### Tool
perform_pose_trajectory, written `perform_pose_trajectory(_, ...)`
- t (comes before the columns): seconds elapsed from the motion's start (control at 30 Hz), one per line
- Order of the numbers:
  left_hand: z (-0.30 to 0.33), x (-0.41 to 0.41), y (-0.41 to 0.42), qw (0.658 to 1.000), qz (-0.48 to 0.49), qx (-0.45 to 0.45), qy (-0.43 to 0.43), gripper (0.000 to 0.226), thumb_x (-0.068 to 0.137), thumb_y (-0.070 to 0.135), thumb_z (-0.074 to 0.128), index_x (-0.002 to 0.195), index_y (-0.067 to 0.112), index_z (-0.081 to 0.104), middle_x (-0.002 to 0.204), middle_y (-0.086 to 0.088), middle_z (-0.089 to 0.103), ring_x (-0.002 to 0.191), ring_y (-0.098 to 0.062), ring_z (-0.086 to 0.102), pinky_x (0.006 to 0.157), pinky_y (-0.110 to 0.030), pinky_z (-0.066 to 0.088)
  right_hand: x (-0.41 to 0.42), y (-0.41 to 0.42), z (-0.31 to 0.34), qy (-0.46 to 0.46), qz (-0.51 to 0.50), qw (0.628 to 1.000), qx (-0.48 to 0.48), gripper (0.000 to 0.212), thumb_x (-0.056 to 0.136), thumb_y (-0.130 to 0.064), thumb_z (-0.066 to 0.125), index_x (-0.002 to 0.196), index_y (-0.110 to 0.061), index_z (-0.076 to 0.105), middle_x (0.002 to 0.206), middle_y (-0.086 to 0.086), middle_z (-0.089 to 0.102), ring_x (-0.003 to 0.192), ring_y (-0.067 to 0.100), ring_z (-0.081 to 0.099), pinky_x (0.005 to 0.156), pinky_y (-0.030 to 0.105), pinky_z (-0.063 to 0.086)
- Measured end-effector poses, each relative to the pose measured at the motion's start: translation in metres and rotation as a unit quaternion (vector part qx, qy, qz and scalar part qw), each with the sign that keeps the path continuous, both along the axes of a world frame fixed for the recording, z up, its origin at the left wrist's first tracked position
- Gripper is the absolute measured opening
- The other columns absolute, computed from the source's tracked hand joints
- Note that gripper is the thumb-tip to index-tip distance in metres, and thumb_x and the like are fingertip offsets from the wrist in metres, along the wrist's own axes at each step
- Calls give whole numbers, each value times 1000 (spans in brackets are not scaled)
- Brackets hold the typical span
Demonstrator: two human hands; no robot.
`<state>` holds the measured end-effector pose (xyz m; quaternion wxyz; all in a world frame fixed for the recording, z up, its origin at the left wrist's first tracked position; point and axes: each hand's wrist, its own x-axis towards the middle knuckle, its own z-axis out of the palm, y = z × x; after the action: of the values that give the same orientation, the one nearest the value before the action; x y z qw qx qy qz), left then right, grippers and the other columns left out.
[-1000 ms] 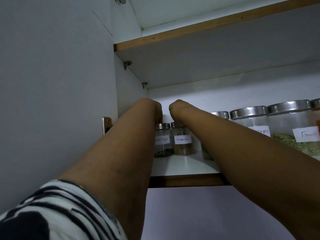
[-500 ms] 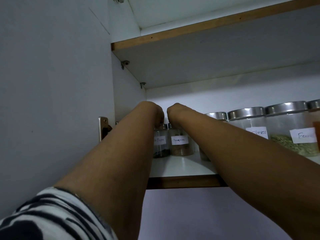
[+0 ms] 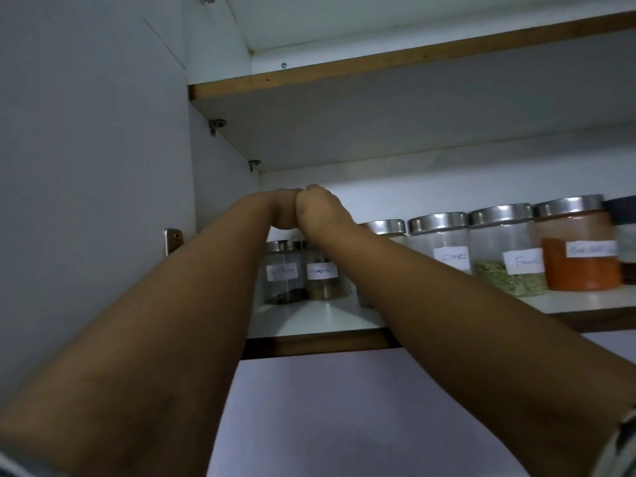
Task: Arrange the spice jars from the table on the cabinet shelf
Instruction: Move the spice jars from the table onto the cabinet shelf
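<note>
Cabinet (image 3: 103, 166), pale, matte, flat-panelled, fills the left and top of the frame. Its shelf (image 3: 320, 321), a white board with a brown edge, crosses the middle. Both forearms reach up from the lower corners and meet at centre.

Five jars with brushed-metal lids and paper labels stand in a row at right: a clove jar (image 3: 444, 242), a seed jar (image 3: 509, 253) with green seed, a chilli jar (image 3: 581, 249) with orange-red powder. Two smaller jars stand at centre, touching: a pepper jar (image 3: 284, 273) and a cinnamon jar (image 3: 321, 273). All are clear, smooth cylinders.

The left hand (image 3: 278, 210) and right hand (image 3: 318, 208) touch each other just above the small jars; fingers are hidden behind the wrists, so the grip cannot be told.

Judged risk: working blind at full reach, a wrist may knock a small jar into its neighbour or toward the shelf edge; smooth walls slide easily.
</note>
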<state>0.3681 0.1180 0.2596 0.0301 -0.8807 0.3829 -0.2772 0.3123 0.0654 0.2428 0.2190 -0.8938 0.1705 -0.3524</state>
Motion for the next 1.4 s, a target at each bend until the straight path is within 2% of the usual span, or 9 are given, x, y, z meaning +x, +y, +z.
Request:
perform_pose_trajectory(0.2,15,-41,13,991,-73,-111,-19,35,95,8,54,130,1,52,133,-18,56,119,-33,54,98,-37,41,-66,-1,-16,-154,12,966,-209,28,96,-1,41,115,5,61,117,21,60,108,34,58,83,32,43)
perform_pose_trajectory(0.3,17,-75,10,980,-128,-151,15,43,93,22,63,132,11,50,132,-10,57,118,-29,54,100,-37,41,-101,-28,-5,-160,-25,941,-296,29,94,-6,46,117,-4,63,118,15,59,105,31,58,87,35,48)
perform_pose_trajectory(0.4,13,-105,-2,978,-147,-141,36,50,93,27,63,138,15,45,133,-7,58,120,-25,55,104,-38,41,-140,-68,3,-138,-2,952,-272,37,96,-2,45,130,-13,56,124,11,58,110,26,57,88,29,45)
perform_pose_trajectory(0.53,0,-139,-24,984,-137,-111,25,46,96,31,58,137,14,46,132,-6,59,121,-25,54,102,-37,41,-180,-117,4,-96,19,968,-233,39,102,-23,45,140,-15,42,134,14,54,118,28,54,92,33,42)
perform_pose_trajectory(0.7,-16,-156,-48,996,-60,-67,-21,47,98,39,52,135,10,48,135,-11,55,123,-27,51,102,-38,41,-202,-148,-2,25,-31,953,-300,49,99,-42,45,138,-11,47,138,12,50,121,27,52,101,38,40)
perform_pose_trajectory(0.87,-25,-156,-61,996,51,-48,-62,59,98,57,38,91,3,62,95,-11,63,88,-22,53,87,-36,45,-198,-152,-11,126,1,928,-350,47,94,-44,55,132,-16,56,133,5,57,117,22,55,97,34,43)
perform_pose_trajectory(0.97,-26,-152,-65,993,82,-19,-78,57,94,56,49,93,2,69,82,-6,58,82,-21,54,88,-36,50,-196,-146,-9,149,9,908,-392,40,92,-37,61,126,-17,63,125,1,63,110,19,59,91,29,44)
perform_pose_trajectory(1.17,-16,-135,-69,995,69,28,-64,41,86,43,68,108,9,72,104,-5,71,101,-21,63,87,-30,47,-171,-134,-2,147,-26,902,-406,44,96,-46,51,112,-9,67,113,5,66,104,22,60,80,29,44)
perform_pose_trajectory(1.4,-14,-90,-79,999,15,24,-30,40,86,37,71,114,9,69,113,-6,69,106,-22,61,90,-29,45,-106,-132,-1,251,-133,857,-429,27,95,-19,58,118,-5,61,95,5,55,83,20,53,75,26,43)
